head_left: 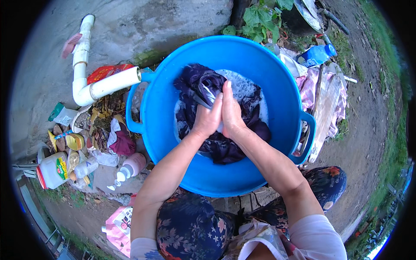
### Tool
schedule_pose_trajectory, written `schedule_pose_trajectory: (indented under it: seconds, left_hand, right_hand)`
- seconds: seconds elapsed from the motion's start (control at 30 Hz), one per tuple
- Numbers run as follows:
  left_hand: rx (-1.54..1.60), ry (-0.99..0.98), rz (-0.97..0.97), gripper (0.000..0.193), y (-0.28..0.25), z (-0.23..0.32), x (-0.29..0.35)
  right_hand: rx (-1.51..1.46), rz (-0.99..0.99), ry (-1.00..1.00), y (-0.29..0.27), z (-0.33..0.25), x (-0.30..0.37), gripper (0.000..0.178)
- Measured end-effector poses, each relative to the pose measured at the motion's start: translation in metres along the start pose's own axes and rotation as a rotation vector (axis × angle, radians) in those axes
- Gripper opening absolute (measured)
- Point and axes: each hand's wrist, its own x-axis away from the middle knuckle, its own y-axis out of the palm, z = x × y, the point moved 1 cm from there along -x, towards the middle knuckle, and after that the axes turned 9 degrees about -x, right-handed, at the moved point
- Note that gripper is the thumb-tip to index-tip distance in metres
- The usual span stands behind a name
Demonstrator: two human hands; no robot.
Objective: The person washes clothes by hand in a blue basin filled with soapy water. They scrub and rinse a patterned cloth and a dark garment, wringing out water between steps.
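A dark purple garment (pixel 225 151) lies bunched and wet in a big blue plastic tub (pixel 281 95), with white suds (pixel 236 79) around it. My left hand (pixel 208 118) and my right hand (pixel 233 113) press against each other over the tub's middle, fingers closed. A fold of the cloth with a pale edge is gripped between them; the palms and most of the fingers are hidden. More of the fabric bulges up beyond the fingertips, and the rest spreads in the foamy water below.
A white pipe (pixel 112 86) with a pinkish tap handle ends at the tub's left rim. Left of the tub are a pink pump bottle (pixel 133 164), a clear jug (pixel 53 170) and litter. On the right lie a blue bottle (pixel 316 55) and a weathered board (pixel 324 110).
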Motion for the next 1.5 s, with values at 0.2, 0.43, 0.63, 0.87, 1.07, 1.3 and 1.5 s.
schedule_pose_trajectory:
  seconds: [0.2,0.43,0.63,0.87,1.07,1.3,1.5]
  left_hand:
    - [0.777,-0.499,0.097,0.037,-0.029,-0.043,-0.015]
    - [0.839,-0.749,0.156,0.052,-0.036,-0.056,-0.016]
    - [0.882,-0.685,0.099,0.047,0.016,-0.035,0.008]
    - [0.844,-0.666,0.148,0.036,-0.003,-0.056,-0.008]
    - [0.969,-0.598,0.082,0.063,-0.014,-0.041,-0.014]
    - [0.339,-0.567,-0.048,0.024,-0.009,-0.041,-0.004]
    - [-1.192,-0.181,-0.384,0.035,-0.016,-0.032,0.004]
  right_hand:
    - [0.689,-0.31,-0.044,-0.017,-0.025,-0.061,0.046]
    - [0.624,-0.153,-0.712,-0.011,0.04,-0.044,0.02]
    - [0.627,0.38,-0.9,-0.032,0.02,-0.087,0.011]
    - [0.559,0.105,-0.975,-0.011,0.04,-0.076,0.009]
    - [0.699,0.144,-1.026,-0.03,0.049,-0.093,0.013]
    - [0.055,0.09,-0.69,-0.032,0.005,-0.057,0.024]
    - [0.348,0.088,-0.359,-0.039,-0.044,-0.1,0.037]
